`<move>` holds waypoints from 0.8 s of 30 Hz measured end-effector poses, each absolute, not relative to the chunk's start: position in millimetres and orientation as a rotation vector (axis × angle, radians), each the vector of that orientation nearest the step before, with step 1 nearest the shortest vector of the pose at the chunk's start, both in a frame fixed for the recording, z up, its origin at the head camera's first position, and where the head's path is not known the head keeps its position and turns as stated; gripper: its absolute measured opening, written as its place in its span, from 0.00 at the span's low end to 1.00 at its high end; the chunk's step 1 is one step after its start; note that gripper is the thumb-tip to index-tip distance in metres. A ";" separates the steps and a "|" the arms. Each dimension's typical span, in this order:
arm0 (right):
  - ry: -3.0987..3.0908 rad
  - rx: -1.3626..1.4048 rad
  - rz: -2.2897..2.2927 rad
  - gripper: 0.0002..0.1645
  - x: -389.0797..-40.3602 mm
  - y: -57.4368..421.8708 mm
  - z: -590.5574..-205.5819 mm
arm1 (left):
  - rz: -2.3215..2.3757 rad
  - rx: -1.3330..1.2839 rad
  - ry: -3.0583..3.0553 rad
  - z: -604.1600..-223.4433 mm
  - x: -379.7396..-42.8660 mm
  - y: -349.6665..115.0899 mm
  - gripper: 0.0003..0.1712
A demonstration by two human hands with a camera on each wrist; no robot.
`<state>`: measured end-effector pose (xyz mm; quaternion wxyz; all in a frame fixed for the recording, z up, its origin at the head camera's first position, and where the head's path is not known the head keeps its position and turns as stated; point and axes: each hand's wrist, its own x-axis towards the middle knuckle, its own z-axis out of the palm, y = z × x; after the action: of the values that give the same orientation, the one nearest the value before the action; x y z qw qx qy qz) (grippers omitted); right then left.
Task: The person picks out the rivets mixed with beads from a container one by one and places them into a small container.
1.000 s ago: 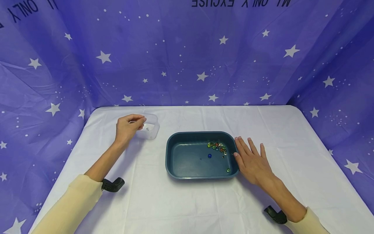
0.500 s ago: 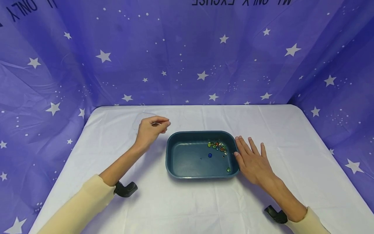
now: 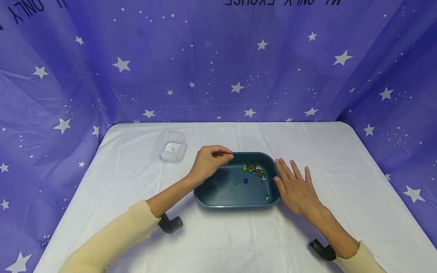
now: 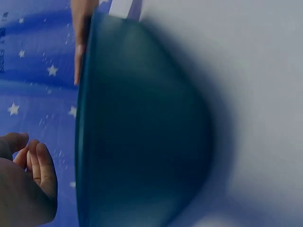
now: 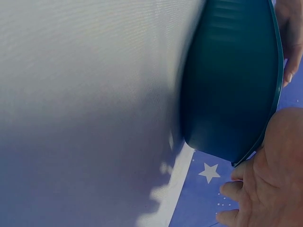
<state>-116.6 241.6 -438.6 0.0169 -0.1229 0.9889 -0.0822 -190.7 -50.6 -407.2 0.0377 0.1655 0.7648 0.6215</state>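
Hand, left (image 3: 207, 162): fingertips pinched, contents undeterminable.
Hand, right (image 3: 296, 191): flat against teal rectangular plastic tray (image 3: 222, 192); overpressing could slide it.

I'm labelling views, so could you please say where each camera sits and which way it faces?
Head: worn there, looks forward and down at a dark teal rectangular plastic tray; left hand and right hand show.
Left wrist: worn there, faces the tray's outer side; left hand lower left.
Right wrist: likewise; right hand lower right.
Wrist views share the tray and both hands.
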 end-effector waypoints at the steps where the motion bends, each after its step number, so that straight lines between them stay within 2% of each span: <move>1: 3.075 -0.382 -0.256 0.37 -116.6 241.7 -438.5 | 1.897 0.521 2.337 -408.9 -189.0 -46.6 0.07; 9: 3.078 -0.384 -0.279 0.37 -116.7 242.6 -439.4 | 1.841 0.555 2.265 -423.3 -180.7 -18.8 0.08; 19: 3.075 -0.377 -0.274 0.37 -116.2 242.5 -439.3 | 1.894 0.363 2.037 -437.1 -177.6 14.3 0.09; 24: 3.079 -0.380 -0.262 0.37 -116.8 241.9 -439.3 | 1.885 0.359 2.062 -444.0 -178.0 23.7 0.09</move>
<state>-116.8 241.9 -439.3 0.0139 -0.1221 0.9889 -0.0841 -178.0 23.7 -444.0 0.1619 0.1258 0.7224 0.6603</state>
